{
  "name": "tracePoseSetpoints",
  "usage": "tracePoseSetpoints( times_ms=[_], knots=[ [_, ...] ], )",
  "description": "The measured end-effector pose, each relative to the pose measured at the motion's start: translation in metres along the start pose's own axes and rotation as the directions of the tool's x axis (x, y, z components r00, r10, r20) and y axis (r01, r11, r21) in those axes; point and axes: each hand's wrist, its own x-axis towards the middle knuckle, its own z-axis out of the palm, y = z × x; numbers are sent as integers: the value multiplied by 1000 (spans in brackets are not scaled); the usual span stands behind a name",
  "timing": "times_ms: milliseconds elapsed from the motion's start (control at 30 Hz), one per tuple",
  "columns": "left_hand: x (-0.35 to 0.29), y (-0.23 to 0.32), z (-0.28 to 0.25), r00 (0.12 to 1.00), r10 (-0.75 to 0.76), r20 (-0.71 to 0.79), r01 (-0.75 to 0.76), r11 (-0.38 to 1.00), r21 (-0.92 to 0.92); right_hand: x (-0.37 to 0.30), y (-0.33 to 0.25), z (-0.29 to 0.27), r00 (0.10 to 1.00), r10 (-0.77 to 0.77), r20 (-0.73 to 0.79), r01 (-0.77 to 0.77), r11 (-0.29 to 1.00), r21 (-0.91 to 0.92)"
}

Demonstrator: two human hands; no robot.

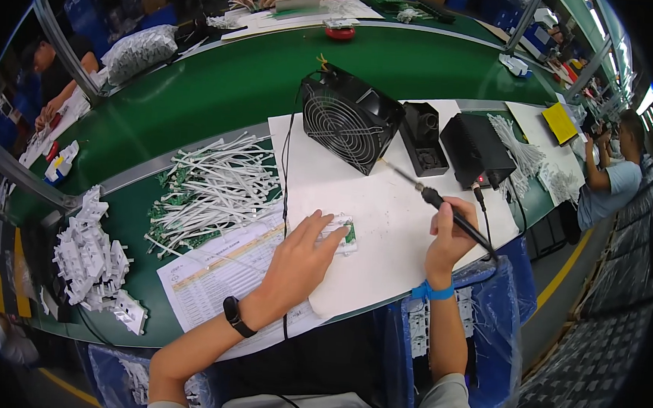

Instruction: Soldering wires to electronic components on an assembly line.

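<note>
In my right hand (451,241) is a soldering iron (456,221), gripped like a pen, its metal tip pointing up and left toward the fan. My left hand (304,259) bends over a small white plastic housing (348,246) with a green circuit board (349,233), steadying it on the white sheet (382,275). The fingers partly cover this piece. Beyond it stands a black fan (350,119) with a round wire grille. Right of the fan are a black soldering iron stand (424,143) and a black box (479,152) with a red light.
White wires with green boards (215,190) lie left of the sheet, partly over a printed paper (221,272). White plastic housings (95,253) are heaped farther left. Blue-lined bins (494,341) stand below the table's edge. A green conveyor (229,86) runs behind; other people work around it.
</note>
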Motion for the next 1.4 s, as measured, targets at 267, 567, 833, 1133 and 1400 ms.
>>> tracePoseSetpoints(
  times_ms=[267,567,833,1133,1400],
  knots=[
    [0,-4,2,994,103,34,-106,987,124,-3,2,-4,990,108,95,-119,986,117],
    [4,-1,-1,990,106,89,-118,983,141,0,-4,1,945,232,232,-248,968,44],
    [4,-2,-3,987,98,129,-111,989,93,1,-1,0,933,229,279,-250,967,43],
    [3,-2,-3,988,102,117,-114,989,93,-1,-1,1,933,208,293,-225,974,28],
    [10,-1,-14,985,55,163,-68,995,73,-1,4,-4,932,188,309,-193,981,-15]
  ],
)
